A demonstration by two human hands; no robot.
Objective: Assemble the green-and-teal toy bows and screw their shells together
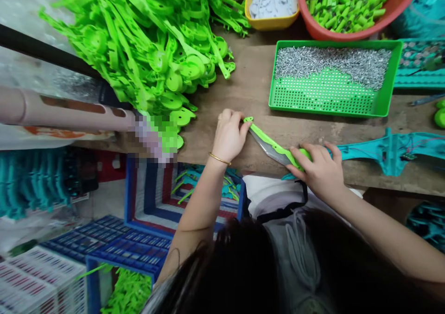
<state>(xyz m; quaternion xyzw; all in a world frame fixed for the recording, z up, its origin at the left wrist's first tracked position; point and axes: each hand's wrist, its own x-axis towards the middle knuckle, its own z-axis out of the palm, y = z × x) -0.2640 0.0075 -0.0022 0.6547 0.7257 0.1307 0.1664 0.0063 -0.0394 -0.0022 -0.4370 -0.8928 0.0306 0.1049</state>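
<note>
My left hand (228, 135) is closed, pinching the far tip of a long green plastic piece (266, 139) that lies slanted on the wooden bench (253, 82). A grey strip runs along that piece. My right hand (318, 166) grips its other end near the bench's front edge, fingers curled over it. A gold bangle sits on my left wrist.
A big heap of green plastic parts (153, 40) fills the left. A green perforated tray (385, 96) holds small metal pins. Behind stand a yellow tub (269, 23) and a red bowl (389, 20) of green tubes. A teal part (392, 152) lies right. Blue crates (139, 244) sit below.
</note>
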